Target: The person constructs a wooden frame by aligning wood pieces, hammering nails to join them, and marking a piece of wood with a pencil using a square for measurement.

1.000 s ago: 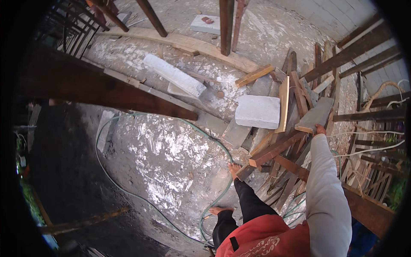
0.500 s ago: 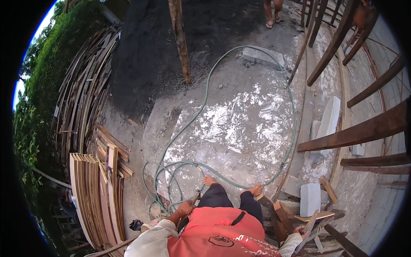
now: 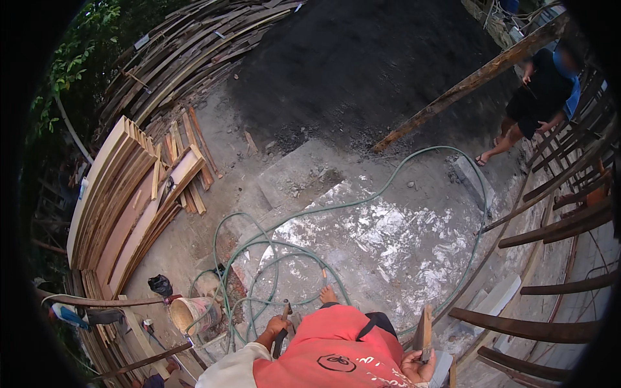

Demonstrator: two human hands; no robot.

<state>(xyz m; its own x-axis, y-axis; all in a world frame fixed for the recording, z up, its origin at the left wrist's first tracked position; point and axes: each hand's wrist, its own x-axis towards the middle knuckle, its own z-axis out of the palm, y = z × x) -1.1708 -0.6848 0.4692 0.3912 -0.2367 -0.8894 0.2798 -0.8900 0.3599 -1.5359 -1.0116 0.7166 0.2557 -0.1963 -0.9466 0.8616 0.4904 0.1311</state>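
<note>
My left hand (image 3: 275, 328) is closed round a hammer (image 3: 286, 309), held in front of my body on the left with its head up. A dark strip beside this hand is too small to make out. My right hand (image 3: 417, 367) grips a short wooden board (image 3: 424, 333) that stands upright at my right side, its fingers curled round the lower end. A pale block (image 3: 442, 368) shows just beside that hand. A green hose (image 3: 323, 210) lies in loops on the ground ahead of my bare foot (image 3: 328, 295).
Stacked planks (image 3: 123, 207) stand at left, near a bucket (image 3: 194, 315) and a black plastic bag (image 3: 160, 284). Dark sand (image 3: 362, 71) spreads ahead, with a slanting wooden post (image 3: 466, 87). Another person (image 3: 540, 97) stands far right. Dark beams (image 3: 530, 325) jut in from the right.
My view has swung left, bringing the bucket and more planks in. My right hand has come closer to my body, with the board raised upright. The hammer stays in my left hand.
</note>
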